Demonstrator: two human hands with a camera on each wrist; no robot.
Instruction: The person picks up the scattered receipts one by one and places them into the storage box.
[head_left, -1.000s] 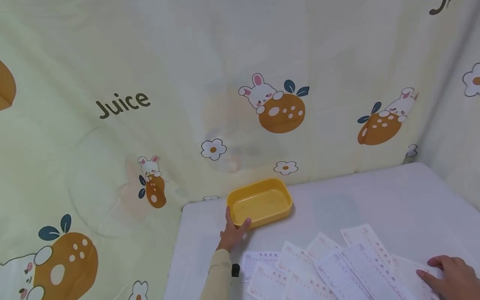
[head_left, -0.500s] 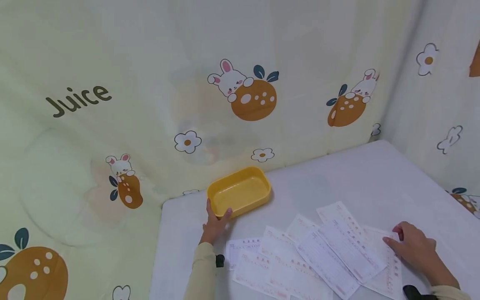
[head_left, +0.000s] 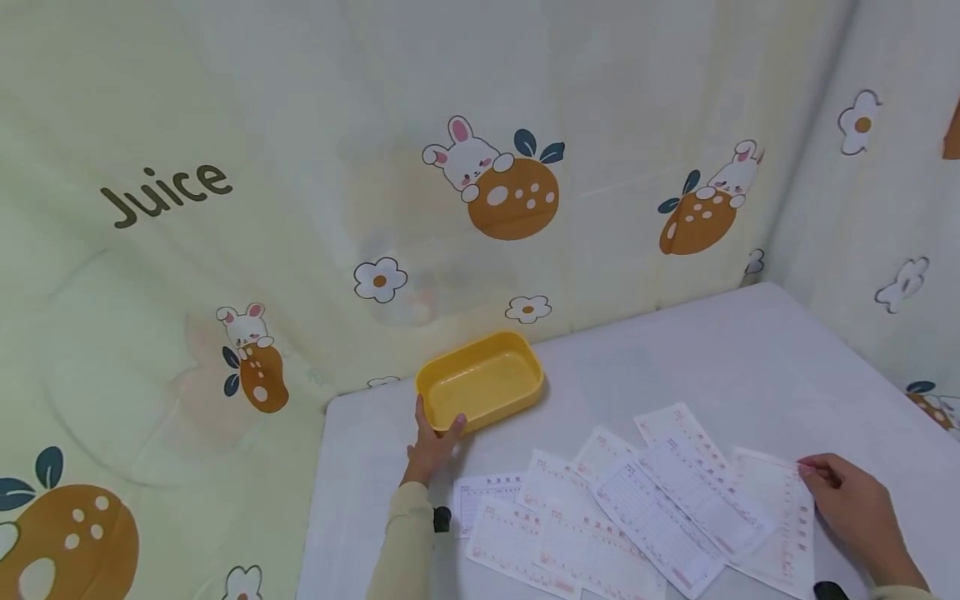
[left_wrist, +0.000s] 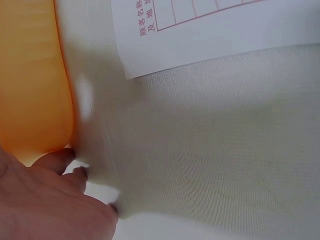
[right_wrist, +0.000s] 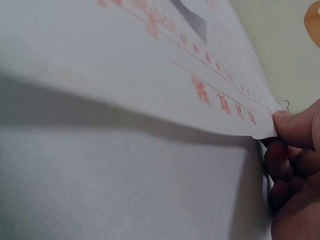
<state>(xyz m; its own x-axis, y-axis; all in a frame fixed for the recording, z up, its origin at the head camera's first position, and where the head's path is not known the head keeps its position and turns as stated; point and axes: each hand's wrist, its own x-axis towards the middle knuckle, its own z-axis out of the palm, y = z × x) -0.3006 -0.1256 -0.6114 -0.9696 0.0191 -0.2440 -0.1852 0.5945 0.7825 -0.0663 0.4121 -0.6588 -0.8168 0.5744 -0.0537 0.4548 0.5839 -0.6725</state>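
1. Right hand (head_left: pixel 855 504): thumb and fingertips now pinch a corner of one printed sheet (head_left: pixel 780 529); half a second ago they stood wider apart over it.
2. Printed sheet: near that hand, corner now raised off the table (head_left: pixel 675 358); seemingly secured there, its left part lying under neighbours.
3. Other sheets (head_left: pixel 656 525): fanned, overlapping, unchanged.
4. Left hand (head_left: pixel 430 454): spread, resting against the near-left corner of the yellow tray (head_left: pixel 480 387), as before.
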